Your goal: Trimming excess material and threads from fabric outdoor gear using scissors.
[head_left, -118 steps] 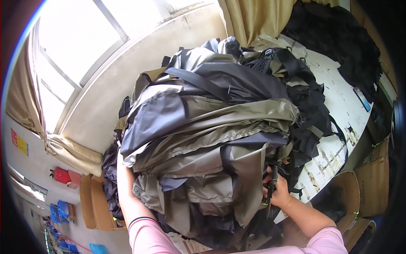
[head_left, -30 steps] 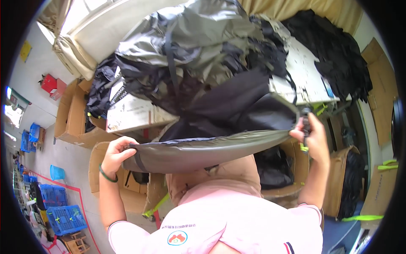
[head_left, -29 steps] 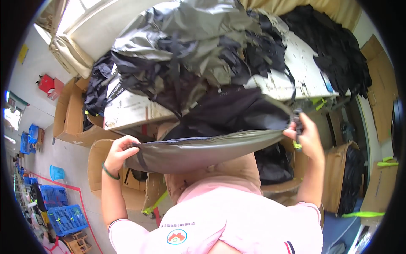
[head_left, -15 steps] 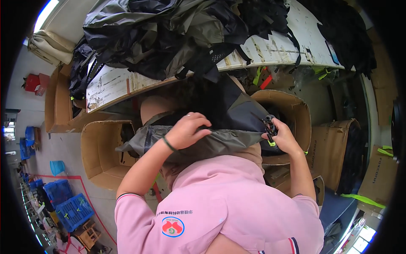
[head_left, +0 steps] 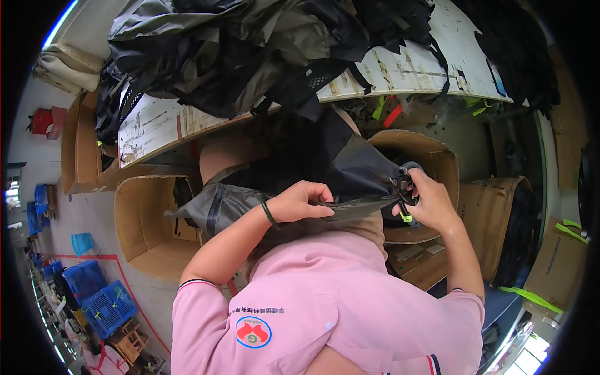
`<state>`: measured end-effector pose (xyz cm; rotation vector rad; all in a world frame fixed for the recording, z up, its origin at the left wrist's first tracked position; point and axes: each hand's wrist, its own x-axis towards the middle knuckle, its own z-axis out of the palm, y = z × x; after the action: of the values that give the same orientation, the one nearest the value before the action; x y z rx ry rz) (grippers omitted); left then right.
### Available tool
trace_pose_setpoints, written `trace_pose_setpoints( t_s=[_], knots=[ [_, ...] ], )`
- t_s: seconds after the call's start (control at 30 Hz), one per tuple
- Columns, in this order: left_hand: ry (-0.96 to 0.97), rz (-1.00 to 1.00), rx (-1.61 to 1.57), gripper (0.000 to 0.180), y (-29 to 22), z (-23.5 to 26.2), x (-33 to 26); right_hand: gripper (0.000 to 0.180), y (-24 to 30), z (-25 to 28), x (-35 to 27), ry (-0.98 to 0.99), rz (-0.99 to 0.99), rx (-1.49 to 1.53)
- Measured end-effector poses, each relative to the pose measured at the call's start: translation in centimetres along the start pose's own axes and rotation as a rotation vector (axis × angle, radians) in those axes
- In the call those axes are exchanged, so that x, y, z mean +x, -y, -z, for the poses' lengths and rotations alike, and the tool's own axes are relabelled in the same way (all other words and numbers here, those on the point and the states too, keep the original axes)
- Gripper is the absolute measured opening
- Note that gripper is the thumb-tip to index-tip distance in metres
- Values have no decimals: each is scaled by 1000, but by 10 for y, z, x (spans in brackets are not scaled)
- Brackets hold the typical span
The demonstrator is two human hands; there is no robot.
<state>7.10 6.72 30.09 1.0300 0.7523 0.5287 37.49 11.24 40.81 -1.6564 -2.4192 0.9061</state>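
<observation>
Left hand's (head_left: 306,201) grip is closing narrow, pinching the near edge of a shiny grey-and-black fabric piece (head_left: 247,196). Right hand (head_left: 431,199) is gripping a black scissor-like tool (head_left: 405,186) at its right end. Fabric's sitting nearside of the white scuffed tabletop's (head_left: 425,65) front edge; open brown cardboard boxes (head_left: 442,156) are crowding both sides.

Left hand (head_left: 307,203) pinches grey-black fabric (head_left: 350,167) at near edge; right hand (head_left: 431,199) grips black tool (head_left: 403,181) at right end. Garment-like pile (head_left: 250,56) on far surface (head_left: 382,70).
</observation>
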Motion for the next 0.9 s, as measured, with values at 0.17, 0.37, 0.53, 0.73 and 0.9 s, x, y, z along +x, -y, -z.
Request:
trace_pose_setpoints(
  t_s=[0.17,0.37,0.53,0.73,0.9],
  knots=[
    [20,14,-23,11,-7,-7,-3,66,13,17,23,-1,479,-479],
    [-68,-40,96,12,-7,-14,-6,61,16,12,38,145,560,-460],
    [-119,-59,158,13,-6,-16,-8,60,15,8,40,215,529,-454],
    [-187,-61,176,13,-11,-22,-8,59,15,5,36,243,486,-434],
    [-208,-73,181,14,-9,-22,-8,58,13,1,33,277,438,-437]
  ],
)
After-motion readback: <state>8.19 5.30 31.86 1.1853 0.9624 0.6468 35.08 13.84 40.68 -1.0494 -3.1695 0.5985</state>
